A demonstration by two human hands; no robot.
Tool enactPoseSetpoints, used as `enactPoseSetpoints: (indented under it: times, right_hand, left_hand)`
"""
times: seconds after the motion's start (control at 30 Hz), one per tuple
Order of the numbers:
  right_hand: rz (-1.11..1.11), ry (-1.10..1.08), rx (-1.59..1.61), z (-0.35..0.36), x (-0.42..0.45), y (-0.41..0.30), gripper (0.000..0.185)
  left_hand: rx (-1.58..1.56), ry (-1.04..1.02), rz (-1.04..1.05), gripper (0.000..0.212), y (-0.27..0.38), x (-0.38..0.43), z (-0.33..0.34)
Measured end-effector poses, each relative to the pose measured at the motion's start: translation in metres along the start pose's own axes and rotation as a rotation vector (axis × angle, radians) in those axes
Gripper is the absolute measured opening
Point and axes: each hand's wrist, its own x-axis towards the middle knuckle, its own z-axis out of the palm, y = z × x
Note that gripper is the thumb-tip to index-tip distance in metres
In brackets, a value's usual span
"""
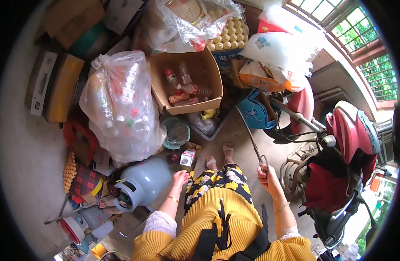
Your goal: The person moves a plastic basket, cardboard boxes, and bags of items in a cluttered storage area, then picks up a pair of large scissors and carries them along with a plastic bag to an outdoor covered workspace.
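My right hand (266, 177) grips the loop handle of long metal tongs (254, 143), whose far end points up towards a blue carton (253, 111). My left hand (179, 178) hangs with nothing in it, its fingers loosely extended, beside a grey-blue gas cylinder (154, 173) lying on its side. Ahead of me an uncovered cardboard box (190, 109) holds several plastic drink bottles (186, 76). To its left stands a large knotted clear plastic bag (118, 98) full of bottles. Below the box sits a light-blue plastic basket (175, 124) with clear plastic inside.
A red motorcycle (350, 130) stands close on my right. A black tray (210, 134) lies under the box. Near my feet are a small white-and-red carton (188, 157) and a dark red round object (174, 158). Egg trays (232, 36) and stuffed sacks (271, 49) are piled at the back.
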Motion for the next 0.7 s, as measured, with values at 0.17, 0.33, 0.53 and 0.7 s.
enactPoseSetpoints:
  times: [0.17, 0.33, 0.53, 0.7]
  right_hand:
    - [0.003, -0.005, -0.281, 0.011, 0.043, 0.014, 0.024]
    - [-0.103, 0.059, -0.651, 0.030, 0.104, 0.032, 0.027]
    - [-0.243, 0.010, -1.188, 0.077, 0.146, 0.010, 0.044]
    - [-0.304, -0.015, -1.322, 0.096, 0.223, 0.012, 0.054]
  left_hand:
    - [-0.026, -0.012, 0.028, 0.020, -0.009, 0.001, -0.011]
    - [-0.015, -0.003, -0.035, 0.020, -0.036, -0.001, -0.018]
    - [-0.126, 0.062, -0.097, 0.019, -0.077, -0.003, -0.029]
    - [-0.238, 0.110, -0.158, 0.019, -0.108, -0.012, -0.033]
